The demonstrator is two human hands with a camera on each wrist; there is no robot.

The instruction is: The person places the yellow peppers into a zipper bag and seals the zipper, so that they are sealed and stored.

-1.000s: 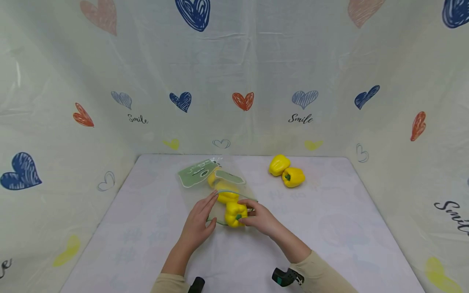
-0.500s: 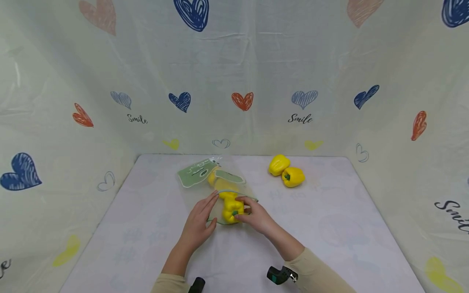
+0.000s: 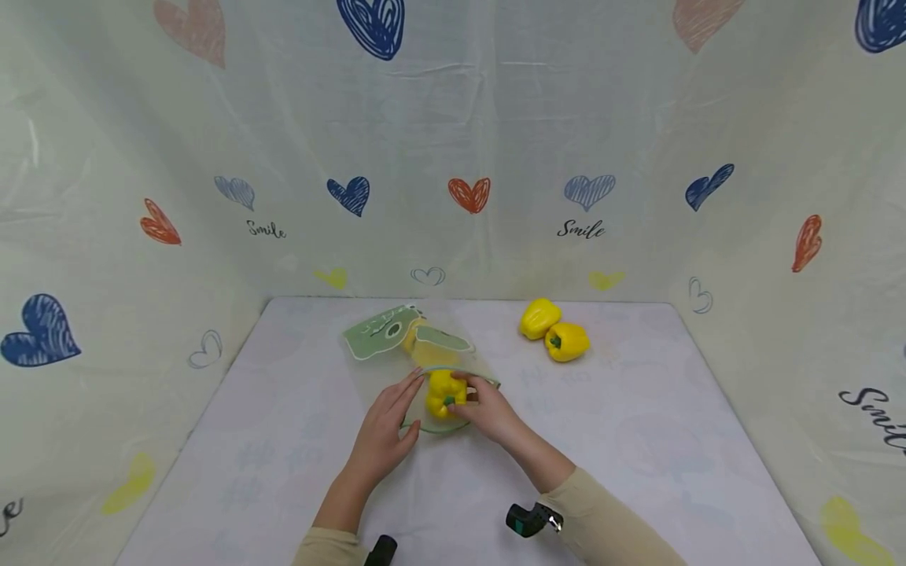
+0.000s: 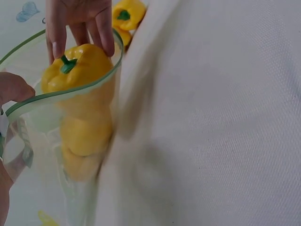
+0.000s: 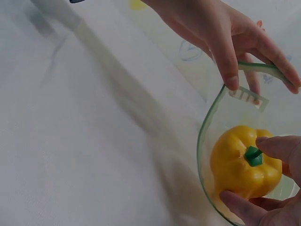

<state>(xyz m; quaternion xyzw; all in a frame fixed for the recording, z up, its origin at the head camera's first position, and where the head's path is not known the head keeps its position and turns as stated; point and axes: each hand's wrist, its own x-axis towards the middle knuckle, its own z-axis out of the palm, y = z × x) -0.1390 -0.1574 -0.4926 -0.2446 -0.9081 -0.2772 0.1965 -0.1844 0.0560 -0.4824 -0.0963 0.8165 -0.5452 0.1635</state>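
Pinching the pepper between thumb and fingers, your right hand holds it in the mouth of the bag, stem facing back at you. The bag runs away from you beyond it, other peppers inside. Your left hand stands wide at the mouth's left, thumb and fingertips apart against the rim; your right slants in from the right.

Left hand and right hand going bare. Left sleeve and right sleeve showing plain beige cloth, right one creasing lightly. Black right camera jutting beside right sleeve, bearing teal patch and silvery metal bits. Black left camera, round-ended, showing beside left sleeve.
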